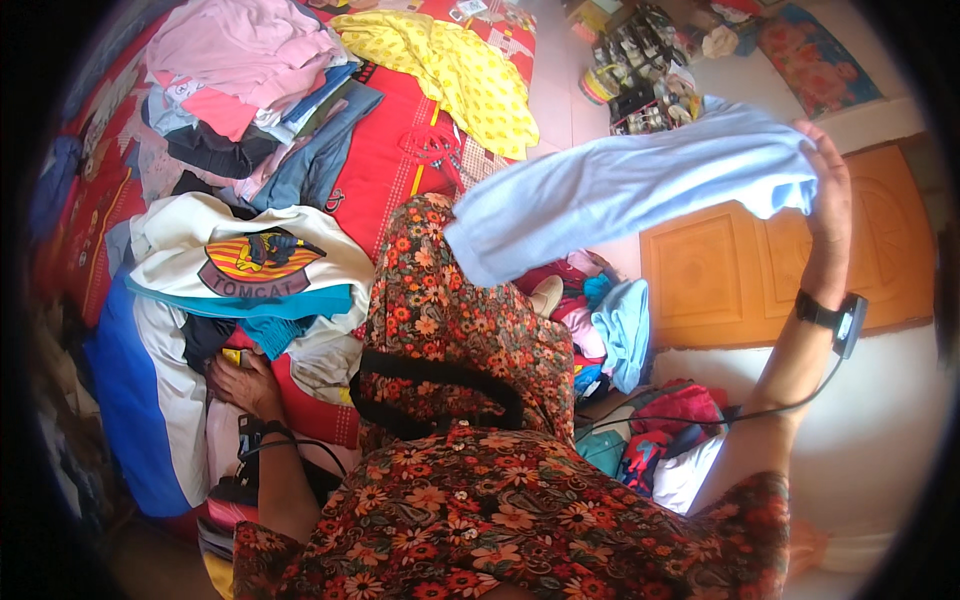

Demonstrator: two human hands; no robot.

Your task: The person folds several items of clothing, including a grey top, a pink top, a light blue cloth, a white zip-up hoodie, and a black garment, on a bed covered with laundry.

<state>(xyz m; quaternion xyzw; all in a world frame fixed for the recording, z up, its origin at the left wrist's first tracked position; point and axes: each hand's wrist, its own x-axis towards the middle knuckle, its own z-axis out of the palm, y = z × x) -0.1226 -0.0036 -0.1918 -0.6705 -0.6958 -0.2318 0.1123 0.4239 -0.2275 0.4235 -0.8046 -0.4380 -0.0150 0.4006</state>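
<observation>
My right hand (832, 188) is raised at the far right, its fingers closed on one end of a light blue garment (620, 190). The cloth stretches out to the left in a long strip, and its other end hangs above my lap. Lower down on the left, my left hand (245, 388) lies on a heap of clothes with its fingers apart. Just beyond it spreads a white garment (190, 235) with a printed emblem and a teal edge. A blue and white garment (150, 390) drapes down beside the same hand.
Folded clothes topped by a pink garment (240, 50) stand at the far left on a red patterned cover (400, 150). A yellow printed cloth (450, 75) lies beyond. More clothes (620, 330) lie to my right, before an orange wooden door (700, 260). Cables run from both wrists.
</observation>
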